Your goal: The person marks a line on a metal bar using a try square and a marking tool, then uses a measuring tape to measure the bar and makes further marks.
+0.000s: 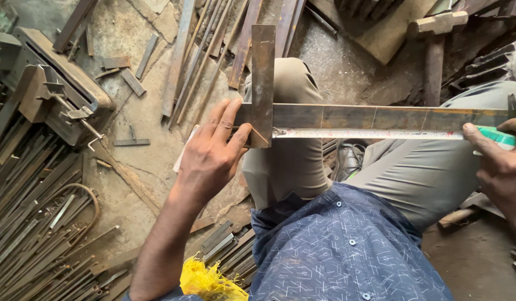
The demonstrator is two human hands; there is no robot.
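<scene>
Nearest the camera, a blue patterned shirt filled the lower middle of the head view, with grey trousers bent at the knees beyond it.

Across the knees a long rusty flat steel bar was laid, its long axis running left to right, from the left hand out to the right edge of the picture. A second, shorter steel piece was set upright across its left end, so that a T was formed. Just below the bar and along it, a measuring tape was stretched.

The left hand was seen at the joint of the two pieces, its fingers spread and pressed flat on the bar's left end rather than closed around anything. The right hand was seen at the far right, closed on the green tape case, thumb on top. The joint was nearer the left hand.

Open room lay only above the knees. On the floor to the left, steel strips were heaped, with a metal stand behind them, and a yellow rag below.
</scene>
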